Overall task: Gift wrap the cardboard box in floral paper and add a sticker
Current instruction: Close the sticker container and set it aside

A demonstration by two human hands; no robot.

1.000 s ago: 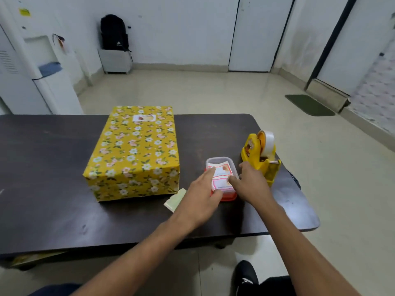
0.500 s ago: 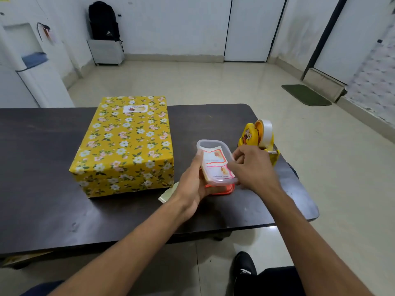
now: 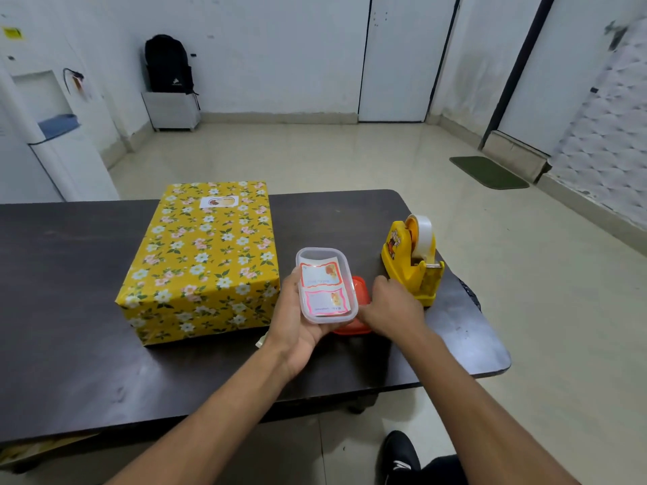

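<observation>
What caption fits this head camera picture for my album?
Left hand holds a clear tub of stickers, right hand on the red lid, beside the wrapped floral box.

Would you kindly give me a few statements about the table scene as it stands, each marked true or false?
1. A sticker sits on the wrapped box. True.
2. The left hand holds the clear container of stickers. True.
3. The tape dispenser stands on top of the wrapped box. False: it stands on the table, to the right of the box.
4. The right hand is pulling tape. False: it is at the orange lid.
</observation>
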